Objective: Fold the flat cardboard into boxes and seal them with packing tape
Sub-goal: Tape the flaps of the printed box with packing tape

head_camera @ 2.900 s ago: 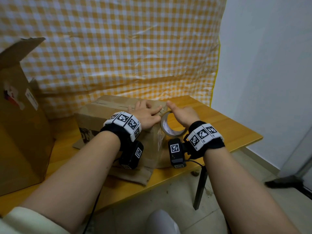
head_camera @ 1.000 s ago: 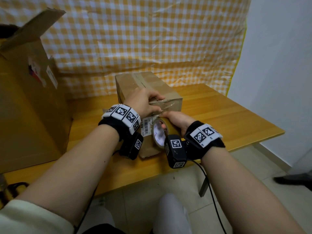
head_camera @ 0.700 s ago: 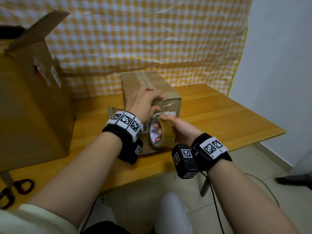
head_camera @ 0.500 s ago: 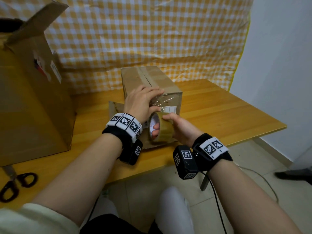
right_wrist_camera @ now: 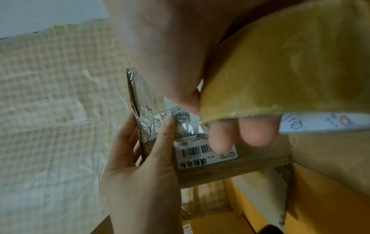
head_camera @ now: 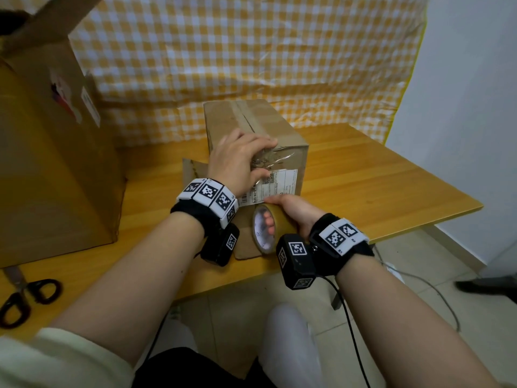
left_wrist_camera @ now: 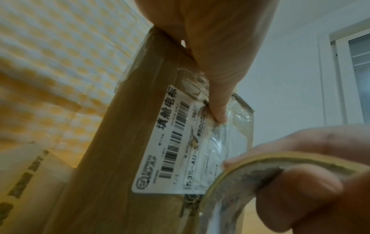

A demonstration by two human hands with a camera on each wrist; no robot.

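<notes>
A small closed cardboard box (head_camera: pixel 251 127) stands on the wooden table (head_camera: pixel 377 191), with a white shipping label (head_camera: pixel 277 186) on its near face. My left hand (head_camera: pixel 240 161) lies over the box's near top edge. Its fingers are flat on the top and its thumb (left_wrist_camera: pixel 218 110) presses crinkled clear tape onto the front face. My right hand (head_camera: pixel 293 211) grips a brown packing tape roll (head_camera: pixel 268 228) low against the front face, fingers through its core. In the right wrist view the tape roll (right_wrist_camera: pixel 280 71) fills the upper right and my left hand (right_wrist_camera: pixel 140 174) clasps the box edge.
A large open carton (head_camera: pixel 50 163) stands at the table's left. Black-handled scissors (head_camera: pixel 25 295) lie near the front left edge. A flat piece of cardboard (head_camera: pixel 193 175) lies under the small box. A yellow checked cloth (head_camera: pixel 251 51) hangs behind. The table's front edge is just under my wrists.
My right hand has drawn the tape roll down the box's front face towards the table. My left hand has stayed at the top front edge, holding the tape down.
</notes>
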